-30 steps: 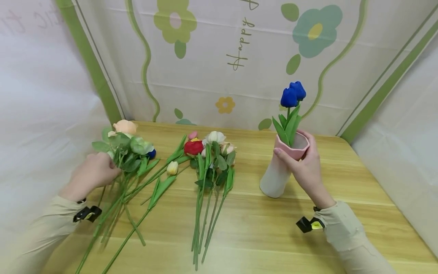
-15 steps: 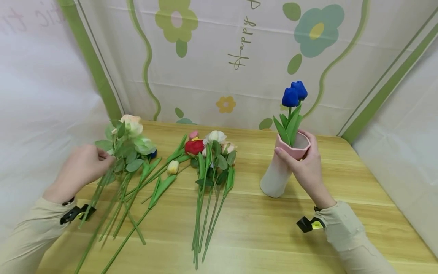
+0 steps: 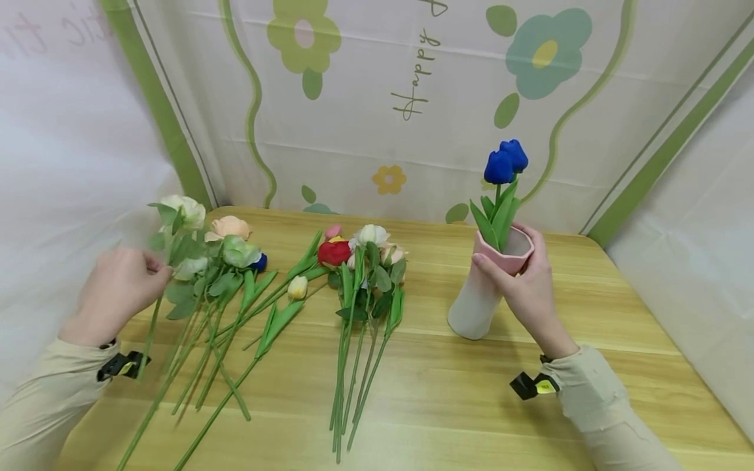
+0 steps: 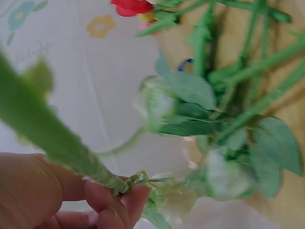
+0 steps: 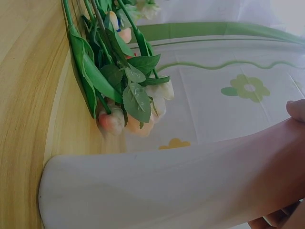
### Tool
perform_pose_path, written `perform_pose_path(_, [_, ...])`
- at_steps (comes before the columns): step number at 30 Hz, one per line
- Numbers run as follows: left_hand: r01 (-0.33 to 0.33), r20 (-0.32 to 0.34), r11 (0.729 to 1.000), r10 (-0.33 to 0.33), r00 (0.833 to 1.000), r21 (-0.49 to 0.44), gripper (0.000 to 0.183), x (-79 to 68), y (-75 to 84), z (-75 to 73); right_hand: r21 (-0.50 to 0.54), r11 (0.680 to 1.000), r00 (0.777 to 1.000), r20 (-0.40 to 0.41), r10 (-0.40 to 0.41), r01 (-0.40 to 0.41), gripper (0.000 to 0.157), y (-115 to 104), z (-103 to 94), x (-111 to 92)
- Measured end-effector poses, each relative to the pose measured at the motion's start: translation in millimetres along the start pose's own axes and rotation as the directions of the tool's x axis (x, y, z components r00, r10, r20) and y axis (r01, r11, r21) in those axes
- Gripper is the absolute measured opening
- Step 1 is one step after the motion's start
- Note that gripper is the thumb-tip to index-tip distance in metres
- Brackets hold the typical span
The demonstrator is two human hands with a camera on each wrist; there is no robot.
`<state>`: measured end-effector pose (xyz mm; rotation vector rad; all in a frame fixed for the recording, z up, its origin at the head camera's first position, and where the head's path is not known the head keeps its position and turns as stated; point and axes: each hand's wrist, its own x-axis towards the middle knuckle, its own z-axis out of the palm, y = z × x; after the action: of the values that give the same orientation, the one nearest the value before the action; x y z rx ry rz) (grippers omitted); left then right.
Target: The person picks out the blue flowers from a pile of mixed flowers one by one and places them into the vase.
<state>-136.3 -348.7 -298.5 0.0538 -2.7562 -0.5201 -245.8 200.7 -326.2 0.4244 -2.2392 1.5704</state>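
Note:
At the left of the table, my left hand [image 3: 120, 288] pinches the green stem of a whitish artificial rose [image 3: 187, 210] between thumb and fingers. In the left wrist view that stem [image 4: 62, 143] runs past the fingertips. Just right of this hand lie a peach rose [image 3: 231, 227], a pale green rose [image 3: 240, 252] and a blue bloom [image 3: 259, 263], their stems crossing. My right hand [image 3: 533, 288] grips the pink upper part of a white vase [image 3: 474, 307], which leans to the right. Two blue tulips [image 3: 499, 167] stand in the vase; their lower stems are hidden inside it.
A cream-yellow tulip [image 3: 298, 288] lies on the wooden table [image 3: 424, 392]. Mid-table lies another bunch with a red flower [image 3: 334, 252] and a white flower [image 3: 372, 235]. A printed cloth [image 3: 347, 118] hangs behind the table.
My left hand has moved left, drawing the whitish rose away from the pile of flowers, and the peach rose lies apart from it. The right hand and the vase have stayed in place.

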Motion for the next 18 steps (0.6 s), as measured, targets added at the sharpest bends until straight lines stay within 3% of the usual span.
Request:
perform_pose_path(9, [0.011,0.177,1.000,-0.012,0.984,0.008,0.045,3.6,-31.4,24.1,0.001,1.000,1.000,0.007,0.010,-0.010,0.081,0,-0.9,0])
perform_pose_path(18, [0.050,0.276,0.999,-0.054,0.960,0.021,0.044,6.0,-39.0,33.9,0.011,1.000,1.000,0.013,0.002,-0.002,0.081,1,-0.4,0])
